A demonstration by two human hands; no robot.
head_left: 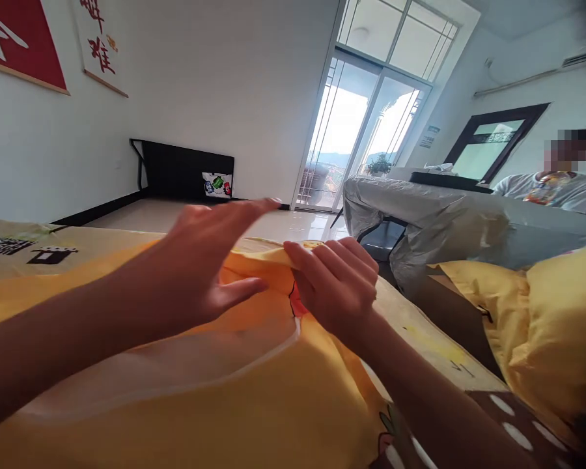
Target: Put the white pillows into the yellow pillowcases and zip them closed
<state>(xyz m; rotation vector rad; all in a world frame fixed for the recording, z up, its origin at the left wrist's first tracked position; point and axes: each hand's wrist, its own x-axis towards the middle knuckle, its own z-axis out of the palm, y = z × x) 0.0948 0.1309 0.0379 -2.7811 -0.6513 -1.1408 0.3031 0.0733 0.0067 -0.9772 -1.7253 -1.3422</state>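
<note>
A large yellow cloth [254,404] spreads in front of me, with a pale curved seam across it and a bit of red print near its upper edge. My right hand [339,280] is closed on that edge, pinching a fold up between thumb and fingers. Just left of it, my left hand [215,254] is held over the cloth with its fingers stretched out and the thumb apart, gripping nothing. Whether the left palm touches the cloth is hidden.
The cloth lies on a surface with a printed cream cover [420,332]. To the right sits a plump yellow pillow [561,326]. Beyond stands a table under clear plastic [434,208], where a person [557,189] sits. A black panel [180,169] leans by the back wall.
</note>
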